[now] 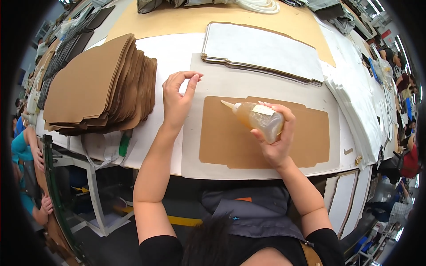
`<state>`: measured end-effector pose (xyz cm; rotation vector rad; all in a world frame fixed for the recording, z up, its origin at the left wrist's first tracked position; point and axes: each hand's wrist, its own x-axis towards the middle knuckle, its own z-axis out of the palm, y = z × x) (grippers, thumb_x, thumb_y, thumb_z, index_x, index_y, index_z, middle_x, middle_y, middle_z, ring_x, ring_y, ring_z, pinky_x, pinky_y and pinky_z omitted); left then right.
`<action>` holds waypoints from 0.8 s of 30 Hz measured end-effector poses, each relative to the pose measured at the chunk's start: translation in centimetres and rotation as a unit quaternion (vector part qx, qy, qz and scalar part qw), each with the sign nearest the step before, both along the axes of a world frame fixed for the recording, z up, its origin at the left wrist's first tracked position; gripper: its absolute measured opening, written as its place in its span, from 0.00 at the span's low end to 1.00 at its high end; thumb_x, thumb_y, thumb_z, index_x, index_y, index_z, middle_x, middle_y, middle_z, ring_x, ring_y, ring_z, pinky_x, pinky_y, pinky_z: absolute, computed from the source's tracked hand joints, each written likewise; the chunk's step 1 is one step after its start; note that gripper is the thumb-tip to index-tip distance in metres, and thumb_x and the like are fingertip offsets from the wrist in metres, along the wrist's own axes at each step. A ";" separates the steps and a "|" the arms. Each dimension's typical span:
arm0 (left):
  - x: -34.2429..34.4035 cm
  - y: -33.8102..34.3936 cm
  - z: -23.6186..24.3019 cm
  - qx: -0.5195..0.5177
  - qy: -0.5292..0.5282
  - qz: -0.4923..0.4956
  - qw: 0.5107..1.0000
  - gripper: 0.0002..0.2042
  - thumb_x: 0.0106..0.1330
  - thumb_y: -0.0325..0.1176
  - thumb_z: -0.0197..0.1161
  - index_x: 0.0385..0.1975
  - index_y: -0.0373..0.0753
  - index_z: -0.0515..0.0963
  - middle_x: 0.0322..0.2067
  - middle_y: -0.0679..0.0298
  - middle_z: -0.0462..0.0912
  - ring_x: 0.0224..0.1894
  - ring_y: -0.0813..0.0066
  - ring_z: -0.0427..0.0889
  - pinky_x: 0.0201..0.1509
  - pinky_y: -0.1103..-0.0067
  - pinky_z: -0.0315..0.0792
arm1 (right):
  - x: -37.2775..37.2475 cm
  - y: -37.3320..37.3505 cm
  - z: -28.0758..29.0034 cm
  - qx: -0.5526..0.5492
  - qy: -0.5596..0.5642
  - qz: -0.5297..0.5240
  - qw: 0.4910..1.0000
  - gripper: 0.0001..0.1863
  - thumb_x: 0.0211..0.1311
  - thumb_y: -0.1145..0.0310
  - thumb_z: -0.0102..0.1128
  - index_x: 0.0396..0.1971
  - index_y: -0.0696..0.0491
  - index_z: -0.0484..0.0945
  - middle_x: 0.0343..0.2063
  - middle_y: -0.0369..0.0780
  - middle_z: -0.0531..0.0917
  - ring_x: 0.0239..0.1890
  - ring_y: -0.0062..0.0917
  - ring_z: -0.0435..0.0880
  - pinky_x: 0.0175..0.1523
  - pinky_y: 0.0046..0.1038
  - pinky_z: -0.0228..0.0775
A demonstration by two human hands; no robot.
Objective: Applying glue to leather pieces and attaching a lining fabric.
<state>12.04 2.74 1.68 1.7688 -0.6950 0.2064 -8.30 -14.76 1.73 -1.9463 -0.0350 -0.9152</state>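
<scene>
My right hand grips a clear plastic squeeze bottle of amber liquid, tilted with its narrow nozzle to the left, over a flat brown board with notched edges. The board lies on a pale grey sheet. My left hand is raised left of the board, fingers curled, thumb tip close to the index finger, nothing visible between them. It is between a thick stack of brown cut pieces on the left and a stack of white-topped pieces at the back.
White sheets are piled at the right. Dark pieces line the back left; tan paper and white coiled cord lie at the back. A co-worker's hands show at far left beside a railing. Other people are at far right.
</scene>
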 end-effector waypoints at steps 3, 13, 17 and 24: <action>0.0 -0.1 0.0 0.007 -0.004 0.001 1.000 0.07 0.70 0.33 0.62 0.34 0.40 0.85 0.31 0.67 0.85 0.41 0.69 0.79 0.54 0.71 0.67 | 0.9 0.3 0.0 -0.007 0.008 0.019 1.000 0.36 0.55 0.68 0.78 0.59 0.55 0.64 0.53 0.48 0.75 0.57 0.38 0.79 0.61 0.36 0.72; 0.5 0.5 0.4 0.048 -0.040 -0.004 0.998 0.08 0.72 0.32 0.61 0.38 0.36 0.85 0.35 0.63 0.87 0.45 0.71 0.81 0.54 0.75 0.70 | 3.0 0.4 0.8 0.127 0.074 0.037 0.988 0.35 0.59 0.63 0.75 0.61 0.52 0.64 0.51 0.40 0.74 0.55 0.29 0.78 0.60 0.32 0.72; 0.3 0.5 0.3 0.016 -0.034 0.015 0.999 0.07 0.71 0.35 0.62 0.34 0.41 0.85 0.31 0.68 0.85 0.43 0.68 0.78 0.56 0.70 0.65 | 3.5 -1.7 2.9 0.204 0.160 0.058 0.964 0.32 0.63 0.61 0.72 0.61 0.51 0.65 0.49 0.36 0.74 0.51 0.22 0.77 0.55 0.26 0.74; 0.6 0.3 0.0 0.014 -0.048 0.016 0.999 0.07 0.70 0.34 0.63 0.33 0.40 0.85 0.31 0.68 0.85 0.42 0.67 0.79 0.54 0.70 0.66 | 4.5 -2.8 2.6 0.155 0.167 0.054 0.972 0.32 0.62 0.58 0.72 0.61 0.50 0.66 0.49 0.36 0.74 0.50 0.22 0.77 0.54 0.25 0.73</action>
